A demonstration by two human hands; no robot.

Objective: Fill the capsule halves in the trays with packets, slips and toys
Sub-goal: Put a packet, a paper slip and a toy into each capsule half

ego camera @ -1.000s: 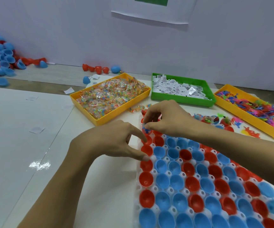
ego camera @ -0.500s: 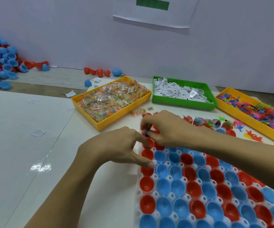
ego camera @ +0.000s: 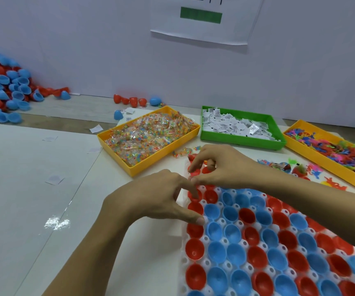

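While both hands work, red and blue capsule halves (ego camera: 232, 231) sit open-side up in a white tray (ego camera: 183, 248).
Left hand (ego camera: 157, 197) fingers spread over them; right hand (ego camera: 221, 165) fingers curl, pinch unclear. Beyond the fingers: three bins, two yellow, one green.

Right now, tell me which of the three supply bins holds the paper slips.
The green bin, the middle one. It holds white printed slips; the yellow bin to its left holds clear packets, and the yellow bin to its right holds coloured toys.
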